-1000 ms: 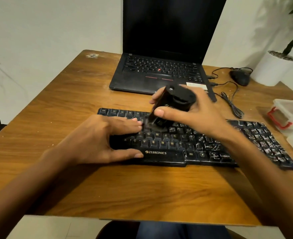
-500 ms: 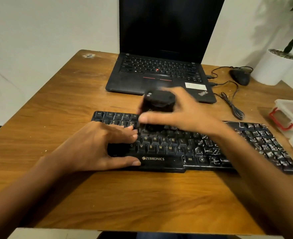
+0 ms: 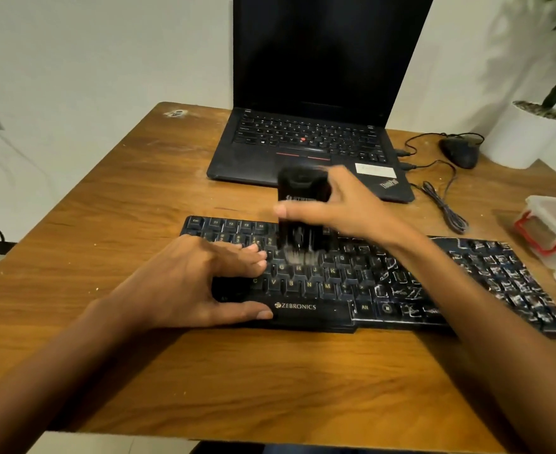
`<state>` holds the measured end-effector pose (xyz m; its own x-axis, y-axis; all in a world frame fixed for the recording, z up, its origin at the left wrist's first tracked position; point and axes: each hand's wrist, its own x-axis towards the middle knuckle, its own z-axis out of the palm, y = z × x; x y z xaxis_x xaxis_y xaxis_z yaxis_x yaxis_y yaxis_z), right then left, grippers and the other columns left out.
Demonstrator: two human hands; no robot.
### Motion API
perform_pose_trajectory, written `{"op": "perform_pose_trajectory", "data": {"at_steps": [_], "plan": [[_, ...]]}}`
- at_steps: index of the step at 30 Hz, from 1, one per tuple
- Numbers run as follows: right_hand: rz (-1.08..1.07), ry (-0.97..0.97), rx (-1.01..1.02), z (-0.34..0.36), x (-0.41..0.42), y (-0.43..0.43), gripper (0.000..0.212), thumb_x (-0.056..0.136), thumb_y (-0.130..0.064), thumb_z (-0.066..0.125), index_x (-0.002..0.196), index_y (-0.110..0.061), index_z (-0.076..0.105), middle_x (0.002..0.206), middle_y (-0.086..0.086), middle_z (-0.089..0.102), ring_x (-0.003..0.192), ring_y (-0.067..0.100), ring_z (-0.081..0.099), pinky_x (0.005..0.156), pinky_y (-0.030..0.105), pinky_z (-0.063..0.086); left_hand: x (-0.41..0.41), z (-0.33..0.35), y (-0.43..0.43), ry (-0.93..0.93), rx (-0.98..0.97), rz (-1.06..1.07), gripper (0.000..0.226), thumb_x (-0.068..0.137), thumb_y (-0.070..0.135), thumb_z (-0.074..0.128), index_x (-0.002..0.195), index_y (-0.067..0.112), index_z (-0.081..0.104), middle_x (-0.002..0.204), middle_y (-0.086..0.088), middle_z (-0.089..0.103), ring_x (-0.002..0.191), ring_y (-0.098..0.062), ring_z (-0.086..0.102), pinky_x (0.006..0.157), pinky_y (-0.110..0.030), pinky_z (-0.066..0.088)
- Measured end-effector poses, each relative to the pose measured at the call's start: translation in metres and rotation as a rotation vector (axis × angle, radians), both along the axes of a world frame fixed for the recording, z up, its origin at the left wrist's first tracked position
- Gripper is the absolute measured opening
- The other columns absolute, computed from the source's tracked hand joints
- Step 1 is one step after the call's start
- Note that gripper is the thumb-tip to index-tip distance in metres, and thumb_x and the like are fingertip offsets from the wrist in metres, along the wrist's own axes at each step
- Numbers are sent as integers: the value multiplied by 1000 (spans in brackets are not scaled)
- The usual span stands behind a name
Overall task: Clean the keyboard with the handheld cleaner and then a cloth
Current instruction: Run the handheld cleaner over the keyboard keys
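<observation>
Right grip: my right hand (image 3: 345,208) is wrapped around the handheld cleaner (image 3: 303,204), thumb across the front, fingers round the back, squeezing it tight.
Cleaner: black, chunky, standing roughly upright, brush end down on the keys around the T/Y row. It's blurry, so I can't read the label.
Left grip: my left hand (image 3: 198,280) isn't holding anything, just lying flat with fingers spread on the left end of the keyboard (image 3: 384,290), thumb along the front edge next to the ZEBRONICS logo.
Keyboard: black, lying across the middle of the table (image 3: 106,224), right in front of me. Left half looks pretty clean with yellowish letters; right half and the numpad are covered in white smeary dust.
Table: wood grain, brown, a few pale crumbs scattered about and a scuffed pale spot at the far left corner.
Behind: open black laptop (image 3: 309,139), screen dark, just past the keyboard.
Right side: black mouse (image 3: 460,152) with its cable (image 3: 443,204) bunched up, a white plant pot (image 3: 529,136), and a clear plastic box (image 3: 551,224) with a red clip at the edge.
Room: plain white wall.
</observation>
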<state>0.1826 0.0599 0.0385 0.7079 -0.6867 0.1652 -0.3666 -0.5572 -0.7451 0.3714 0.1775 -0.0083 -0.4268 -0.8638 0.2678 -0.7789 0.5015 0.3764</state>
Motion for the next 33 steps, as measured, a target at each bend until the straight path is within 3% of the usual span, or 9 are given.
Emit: {"op": "perform_pose_trajectory", "data": {"at_steps": [3, 5, 8, 12, 16, 18, 22, 27, 33], "plan": [[-71, -104, -100, -2, 6, -10, 33, 74, -35, 73, 87, -8, 60, 79, 4, 63, 78, 16, 60, 72, 29, 48, 1, -1, 0, -2, -9, -5, 62, 75, 66, 55, 110, 16, 66, 115, 5, 62, 108, 4, 54, 94, -12, 41], [38, -71, 32, -4, 7, -6, 32, 74, -33, 74, 88, -9, 59, 81, 7, 63, 77, 14, 62, 70, 23, 49, 1, -2, 0, -7, -15, -5, 62, 75, 67, 54, 109, 16, 66, 115, 5, 62, 108, 3, 55, 92, -16, 44], [-9, -71, -65, -8, 11, -10, 35, 75, -33, 73, 90, -4, 60, 79, -1, 62, 73, 2, 57, 68, 16, 45, 1, -1, -2, -2, -14, -5, 62, 75, 67, 54, 110, 17, 67, 115, 6, 62, 109, 3, 55, 92, -16, 44], [53, -84, 4, -8, 15, -13, 30, 76, -30, 73, 87, -5, 60, 81, 5, 63, 78, 11, 61, 73, 25, 49, 1, -1, -1, -5, -8, -7, 62, 76, 67, 52, 109, 17, 67, 115, 6, 63, 108, 5, 53, 91, -14, 44], [-128, -124, -146, -8, 17, -22, 25, 76, -34, 73, 80, -14, 58, 74, -7, 58, 71, 4, 54, 69, 24, 43, 2, -1, -1, -5, -16, -7, 63, 76, 68, 51, 110, 18, 66, 116, 8, 62, 109, 5, 53, 91, -16, 44], [-96, -165, -85, -6, 22, -20, 21, 75, -33, 73, 81, -19, 58, 76, -9, 60, 76, 5, 58, 70, 23, 46, 2, -2, -1, 0, -13, -3, 63, 75, 69, 52, 111, 18, 66, 116, 10, 61, 109, 6, 52, 92, -16, 45], [-19, -93, 38, -13, 19, -12, 20, 75, -30, 73, 83, -22, 57, 79, -8, 60, 80, 8, 59, 78, 27, 49, 2, -2, 0, 27, -8, -10, 63, 75, 68, 53, 110, 18, 65, 115, 12, 59, 110, 8, 50, 92, -14, 44], [-140, 167, -187, 10, -37, -38, 30, 73, -37, 72, 84, -11, 61, 78, 0, 63, 74, 13, 58, 65, 24, 42, 2, -2, 0, 43, -4, 4, 65, 73, 69, 54, 110, 17, 66, 115, 9, 60, 109, 8, 51, 92, -13, 43], [27, -72, -91, 10, 19, -13, 37, 72, -40, 73, 94, -13, 64, 90, 3, 67, 89, 13, 63, 81, 28, 51, 1, -1, 1, 48, 6, 15, 64, 72, 67, 56, 110, 17, 65, 116, 8, 61, 110, 9, 51, 93, -13, 42]]}}
